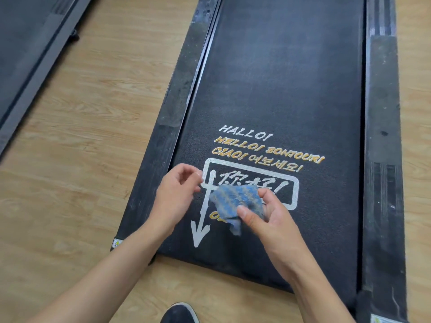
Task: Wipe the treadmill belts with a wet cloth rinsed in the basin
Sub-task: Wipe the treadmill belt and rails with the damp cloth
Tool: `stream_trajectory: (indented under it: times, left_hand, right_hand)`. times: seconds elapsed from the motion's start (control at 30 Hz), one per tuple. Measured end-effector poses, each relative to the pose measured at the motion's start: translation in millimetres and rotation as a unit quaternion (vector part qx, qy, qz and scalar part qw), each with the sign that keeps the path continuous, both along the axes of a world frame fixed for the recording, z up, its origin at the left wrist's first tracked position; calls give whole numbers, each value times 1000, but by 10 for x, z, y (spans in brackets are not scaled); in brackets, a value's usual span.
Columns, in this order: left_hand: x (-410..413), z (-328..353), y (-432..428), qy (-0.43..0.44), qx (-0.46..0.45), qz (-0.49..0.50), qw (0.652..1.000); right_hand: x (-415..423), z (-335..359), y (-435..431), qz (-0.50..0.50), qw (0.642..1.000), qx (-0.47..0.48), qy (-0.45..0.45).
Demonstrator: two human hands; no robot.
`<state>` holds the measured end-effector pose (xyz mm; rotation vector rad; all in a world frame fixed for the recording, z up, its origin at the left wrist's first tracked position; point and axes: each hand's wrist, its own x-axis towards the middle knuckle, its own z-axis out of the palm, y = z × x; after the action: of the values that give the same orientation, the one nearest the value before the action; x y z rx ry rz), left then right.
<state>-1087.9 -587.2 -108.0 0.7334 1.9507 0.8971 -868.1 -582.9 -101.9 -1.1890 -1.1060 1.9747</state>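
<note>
Right hand pinches a crumpled blue striped cloth between thumb and fingers, held above the near end of the black treadmill belt, over its printed greetings. Left hand, at the cloth's 9 o'clock, hangs loosely curled, grasping nothing.

The blue striped cloth is crumpled up above the near end of the black belt, which has white and yellow words.
</note>
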Motion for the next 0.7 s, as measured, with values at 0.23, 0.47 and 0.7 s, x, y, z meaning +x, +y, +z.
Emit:
stream_trajectory:
  times: [0.23,0.47,0.7]
  left_hand:
    - [188,114,-146,-2,78,-294,953]
    - [176,59,-110,-60,56,-299,951]
    - [151,54,-131,-166,54,-255,951]
  right_hand:
    - [7,16,71,-31,997,-16,73]
    - [35,-30,66,-42,998,32,-47]
    - [90,-95,114,-35,994,29,-102]
